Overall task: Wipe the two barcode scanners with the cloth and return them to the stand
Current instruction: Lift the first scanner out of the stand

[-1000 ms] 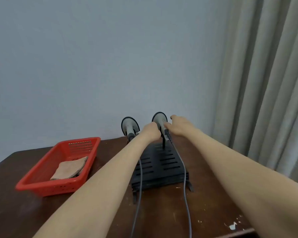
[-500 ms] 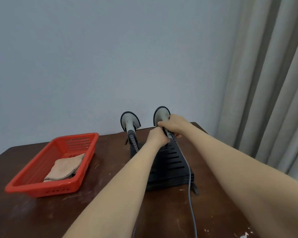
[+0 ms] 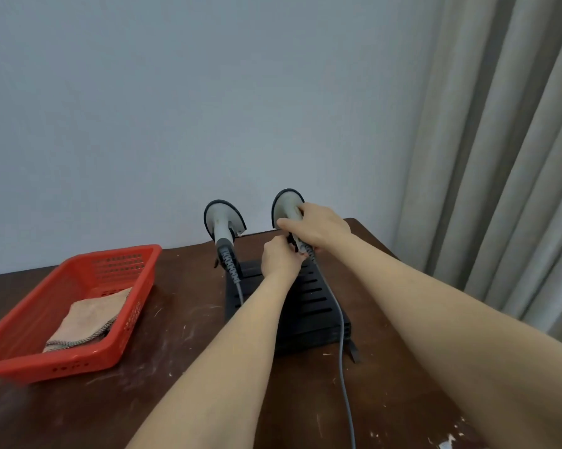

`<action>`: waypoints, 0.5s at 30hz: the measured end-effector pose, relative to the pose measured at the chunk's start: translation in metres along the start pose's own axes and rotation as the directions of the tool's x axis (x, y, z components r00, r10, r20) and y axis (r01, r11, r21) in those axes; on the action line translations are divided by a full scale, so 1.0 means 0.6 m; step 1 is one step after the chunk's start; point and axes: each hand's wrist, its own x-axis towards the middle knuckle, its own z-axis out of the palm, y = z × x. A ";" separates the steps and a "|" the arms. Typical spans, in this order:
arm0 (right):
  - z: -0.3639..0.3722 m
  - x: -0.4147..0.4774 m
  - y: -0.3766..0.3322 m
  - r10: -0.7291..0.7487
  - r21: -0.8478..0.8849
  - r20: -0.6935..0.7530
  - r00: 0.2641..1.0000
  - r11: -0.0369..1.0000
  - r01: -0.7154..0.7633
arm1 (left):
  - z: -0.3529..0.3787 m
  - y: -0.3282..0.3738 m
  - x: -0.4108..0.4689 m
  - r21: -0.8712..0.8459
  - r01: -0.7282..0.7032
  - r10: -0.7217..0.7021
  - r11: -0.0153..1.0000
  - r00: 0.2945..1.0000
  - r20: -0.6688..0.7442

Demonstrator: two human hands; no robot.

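Right hand has slid higher, fingers curled round the right scanner; left hand pinches its handle.

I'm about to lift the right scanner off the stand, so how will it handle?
The scanner is probably stiff and light; the right hand wraps its neck easily. Its grey cable trails over the stand and table, so expect some drag. The wide head may make it top-heavy.
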 end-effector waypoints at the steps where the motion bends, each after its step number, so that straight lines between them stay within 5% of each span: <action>1: 0.002 0.000 0.001 -0.001 0.018 -0.009 1.000 1.000 0.001 | 0.001 0.000 0.000 0.000 -0.010 0.010 1.000 1.000 0.001; 15: 0.001 -0.021 0.000 0.037 0.162 -0.162 0.986 0.987 -0.010 | 0.000 0.009 -0.005 -0.002 0.004 -0.004 1.000 1.000 0.027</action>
